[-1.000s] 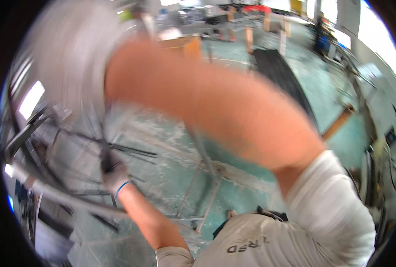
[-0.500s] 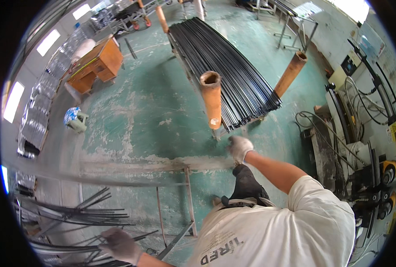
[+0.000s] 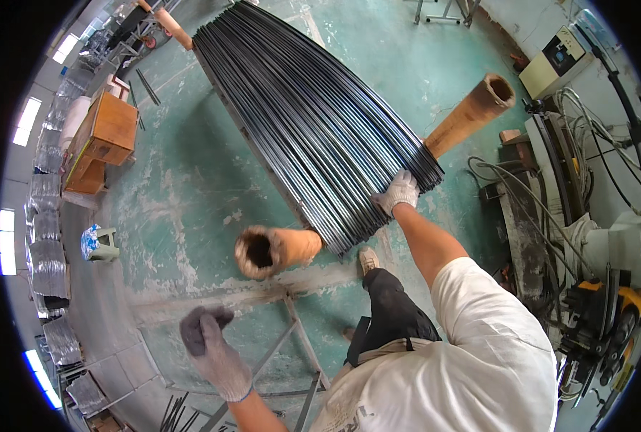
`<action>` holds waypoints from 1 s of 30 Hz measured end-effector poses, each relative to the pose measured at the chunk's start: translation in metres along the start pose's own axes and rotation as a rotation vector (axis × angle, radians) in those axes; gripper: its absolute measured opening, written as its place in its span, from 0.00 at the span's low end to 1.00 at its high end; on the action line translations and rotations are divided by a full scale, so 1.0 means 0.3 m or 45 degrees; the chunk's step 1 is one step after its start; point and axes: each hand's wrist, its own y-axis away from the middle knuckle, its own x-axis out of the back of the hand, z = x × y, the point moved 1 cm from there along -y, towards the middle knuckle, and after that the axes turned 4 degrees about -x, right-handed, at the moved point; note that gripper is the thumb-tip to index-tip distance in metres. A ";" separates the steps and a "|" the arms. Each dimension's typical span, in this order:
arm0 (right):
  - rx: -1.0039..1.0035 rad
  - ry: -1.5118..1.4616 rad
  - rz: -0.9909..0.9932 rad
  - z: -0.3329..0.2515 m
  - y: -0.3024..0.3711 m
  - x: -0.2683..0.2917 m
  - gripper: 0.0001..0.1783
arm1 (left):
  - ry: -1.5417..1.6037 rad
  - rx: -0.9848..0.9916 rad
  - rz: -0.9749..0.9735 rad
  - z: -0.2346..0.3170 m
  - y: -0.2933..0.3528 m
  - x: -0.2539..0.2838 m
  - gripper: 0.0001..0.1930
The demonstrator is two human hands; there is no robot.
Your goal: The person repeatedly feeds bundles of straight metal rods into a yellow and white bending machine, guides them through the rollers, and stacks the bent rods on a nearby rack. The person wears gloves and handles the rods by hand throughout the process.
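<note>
While the dark rods [image 3: 299,115] are lying lengthwise in a wide packed bed, their near ends are sitting between 2 brown tubes, the left tube [image 3: 295,246] and the right tube [image 3: 464,119]. Judging progress: the bed is looking well filled and roughly parallel; the near edge is showing a slightly ragged line; a few loose strips [image 3: 173,412] are lying apart, low on the left. What is remaining, I'm not able to tell. Right hand [image 3: 399,193], gloved: resting on the near ends, arm extending forward; whether its fingers are gripping any rod, I'm not managing to see. Left hand [image 3: 214,353], gloved: hanging over the floor [image 3: 205,187] near the metal frame [image 3: 307,342], forearm angling up, fingers curling loosely, holding nothing that is showing.
</note>
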 end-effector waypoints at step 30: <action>0.221 -0.155 -0.889 -0.026 -0.262 0.143 0.38 | -0.300 -0.274 -0.950 0.019 0.017 -0.682 0.05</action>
